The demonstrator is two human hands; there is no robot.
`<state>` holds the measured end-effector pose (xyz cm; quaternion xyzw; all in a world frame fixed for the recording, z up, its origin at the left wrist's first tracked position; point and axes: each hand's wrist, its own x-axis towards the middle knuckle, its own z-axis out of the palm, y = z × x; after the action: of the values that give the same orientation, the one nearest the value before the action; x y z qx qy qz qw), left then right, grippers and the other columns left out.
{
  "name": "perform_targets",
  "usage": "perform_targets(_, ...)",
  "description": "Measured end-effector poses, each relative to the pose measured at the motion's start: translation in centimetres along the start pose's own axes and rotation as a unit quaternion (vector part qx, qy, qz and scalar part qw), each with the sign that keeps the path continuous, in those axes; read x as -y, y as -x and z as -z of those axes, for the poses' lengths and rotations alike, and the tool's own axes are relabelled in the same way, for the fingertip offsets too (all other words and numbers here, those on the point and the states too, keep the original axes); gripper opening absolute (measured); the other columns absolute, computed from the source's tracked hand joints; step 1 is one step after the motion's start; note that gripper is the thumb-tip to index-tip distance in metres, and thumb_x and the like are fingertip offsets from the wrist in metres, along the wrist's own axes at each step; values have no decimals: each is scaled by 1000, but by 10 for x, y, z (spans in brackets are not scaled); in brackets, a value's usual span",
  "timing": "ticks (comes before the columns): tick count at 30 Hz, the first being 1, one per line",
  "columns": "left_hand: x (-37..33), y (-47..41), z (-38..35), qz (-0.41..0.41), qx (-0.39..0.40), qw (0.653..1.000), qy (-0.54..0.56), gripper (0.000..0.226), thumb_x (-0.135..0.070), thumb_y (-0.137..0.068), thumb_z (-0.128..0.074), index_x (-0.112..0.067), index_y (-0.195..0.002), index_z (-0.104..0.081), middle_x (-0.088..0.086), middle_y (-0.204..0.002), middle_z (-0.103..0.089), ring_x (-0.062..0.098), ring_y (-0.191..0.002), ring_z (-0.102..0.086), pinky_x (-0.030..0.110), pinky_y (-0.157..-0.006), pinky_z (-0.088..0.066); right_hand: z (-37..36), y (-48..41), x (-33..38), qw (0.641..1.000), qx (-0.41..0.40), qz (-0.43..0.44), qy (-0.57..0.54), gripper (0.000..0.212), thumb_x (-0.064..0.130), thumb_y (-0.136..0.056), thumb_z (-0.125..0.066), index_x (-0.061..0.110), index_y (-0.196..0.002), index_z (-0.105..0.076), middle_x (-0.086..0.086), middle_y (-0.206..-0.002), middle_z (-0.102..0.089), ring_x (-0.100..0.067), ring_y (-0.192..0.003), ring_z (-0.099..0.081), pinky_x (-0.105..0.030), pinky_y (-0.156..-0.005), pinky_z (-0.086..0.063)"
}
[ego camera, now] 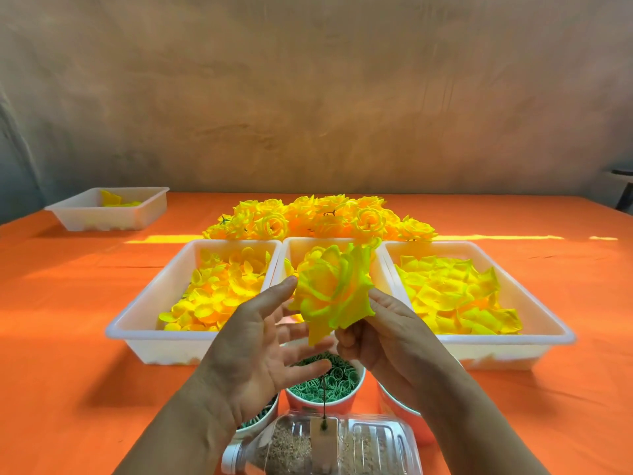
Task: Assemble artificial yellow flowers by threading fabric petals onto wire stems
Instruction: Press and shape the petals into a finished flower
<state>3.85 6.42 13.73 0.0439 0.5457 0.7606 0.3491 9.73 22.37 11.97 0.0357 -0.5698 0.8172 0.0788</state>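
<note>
- Head view: right hand (380,334) grips the yellow flower (334,289) at frame centre, fingers curled under it.
- Left hand (267,341) is spread wide, forefinger touching its petals.
- Wire stem (323,402) shows lower centre.

Both bare forearms reach forward and converge above the surface, the left hand (260,344) upright with palm turned inward and fingers straight and spread, the right hand (373,334) facing it, its fingers curled and pinching the base of the yellow flower (332,289).
</note>
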Motion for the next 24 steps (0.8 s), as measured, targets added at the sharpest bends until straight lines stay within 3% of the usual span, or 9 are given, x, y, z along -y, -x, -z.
perform_targets(5, -3, -3, -3, -30, 56, 996, 69, 55, -17, -64, -71, -6, -117, -66, 21, -113, -71, 32, -87, -71, 45, -76, -61, 8, -8, 0, 999, -1, -10, -43, 16, 19, -82, -59, 23, -78, -74, -1, -62, -56, -9, -50, -48, -22, -51, -39)
perform_targets(9, -3, -2, -8, -89, 77, 993, 21, 50, 1, -60, -67, -13, -108, -67, 17, -97, -73, 26, -77, -72, 43, -77, -60, 14, -12, -2, 998, 19, -21, -54, 18, 25, -79, -68, 20, -94, -76, -10, -92, -69, -22, -77, -59, -30, -63, -45)
perform_targets(12, -2, -2, -11, -89, 108, 988, 59, 51, 9, -58, -61, -12, -104, -69, 18, -91, -70, 29, -77, -72, 46, -77, -59, 17, -16, -5, 994, 38, -28, -100, 42, 33, -56, -90, 18, -92, -77, -9, -87, -71, -20, -72, -61, -28, -60, -45)
perform_targets(15, -2, -3, -11, -76, 124, 983, 114, 42, 7, -61, -56, -11, -95, -74, 21, -98, -61, 33, -79, -69, 45, -70, -62, 18, -19, -9, 988, 45, -35, -144, 53, 32, -47, -94, 13, -93, -76, -13, -89, -70, -24, -74, -58, -26, -54, -47)
perform_targets(17, -1, -3, -9, -73, 134, 980, 124, 47, 7, -61, -57, -10, -103, -71, 23, -104, -64, 34, -80, -70, 42, -66, -62, 16, -21, -10, 985, 49, -51, -155, 58, 34, -51, -92, 11, -101, -73, -18, -98, -67, -28, -78, -52, -27, -54, -43)
perform_targets(20, 0, 0, -13, -80, 129, 985, 83, 49, -8, -67, -69, -5, -116, -65, 22, -110, -71, 34, -87, -71, 44, -72, -62, 15, -25, -14, 985, 53, -64, -153, 58, 28, -77, -69, 3, -128, -56, -27, -123, -51, -33, -88, -46, -27, -53, -43)
perform_targets(22, 2, 1, -16, -103, 100, 989, 36, 43, 1, -70, -73, -3, -112, -65, 20, -104, -73, 31, -84, -73, 42, -72, -63, 16, -26, -16, 984, 52, -57, -159, 56, 25, -76, -70, 3, -126, -59, -24, -114, -58, -31, -82, -49, -27, -51, -45)
perform_targets(24, 2, 1, -15, -127, 65, 989, 33, 32, 13, -77, -61, -2, -105, -65, 13, -85, -73, 24, -70, -72, 37, -66, -63, 18, -25, -16, 979, 53, -47, -189, 42, 22, -68, -79, 6, -105, -70, -15, -83, -65, -20, -60, -52, -25, -46, -44)
